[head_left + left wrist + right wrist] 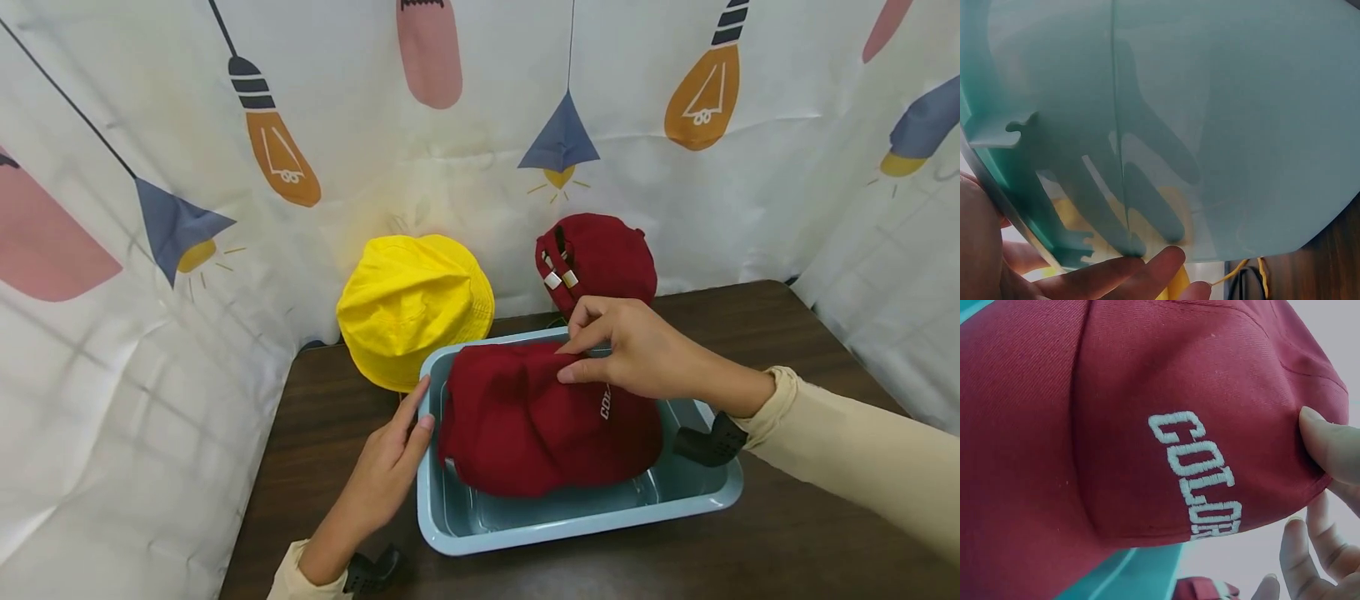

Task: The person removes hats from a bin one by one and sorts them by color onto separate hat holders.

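A dark red baseball cap (517,417) with white embroidered lettering sits in a light blue plastic basin (570,533). My right hand (630,346) pinches the cap's fabric between thumb and fingers near its back upper edge. Up close in the right wrist view, the thumb presses on the red cap (1129,450) beside the letters; the other fingers are partly hidden. My left hand (386,467) rests its extended fingers against the basin's left edge. From the left wrist, those fingers touch the outer wall of the basin (1260,125).
Behind the basin stand a yellow bucket hat (412,300) on the left and a second dark red cap (607,258) with a metal-tipped strap on the right. A patterned white curtain (480,183) rises behind the dark wooden table (322,433).
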